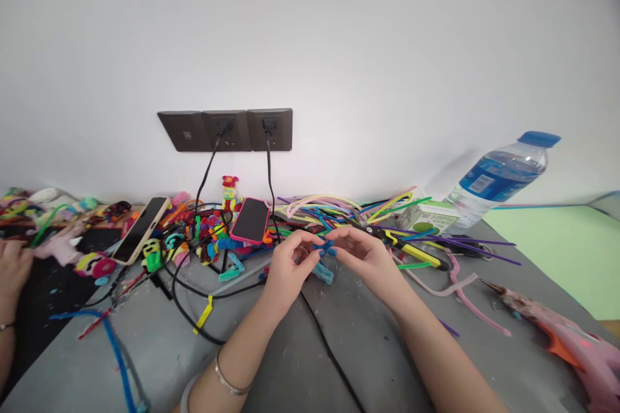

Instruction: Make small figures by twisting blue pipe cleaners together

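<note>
A blue fuzzy piece (323,271) is held up to the right of the pink phone (250,220). It is pinched by the fingertips of both the left hand (293,271) and the right hand (371,264), and its shape is partly hidden by them.

Most open room is left on the grey worktop (378,348) in front of the pink phone, though it is crossed by a black cord (334,361). Behind the phone, the worktop is ended by the white wall (339,64). Far to the phone's right, the side edge is met by a green board (547,258), and a glue gun (566,335) is laid close to that edge.

Two phones can be counted, the pale phone (142,230) being left of the pink one. To its right, one pair of pliers (411,250), one carton (429,216) and one bottle (504,174) are seen. Above it, three wall plates (179,130) are lined up, with two plugs pushed in. The fuzzy sticks (329,206) are too tangled to be counted. Another person's hand (14,274) is seen far to the phone's left.
</note>
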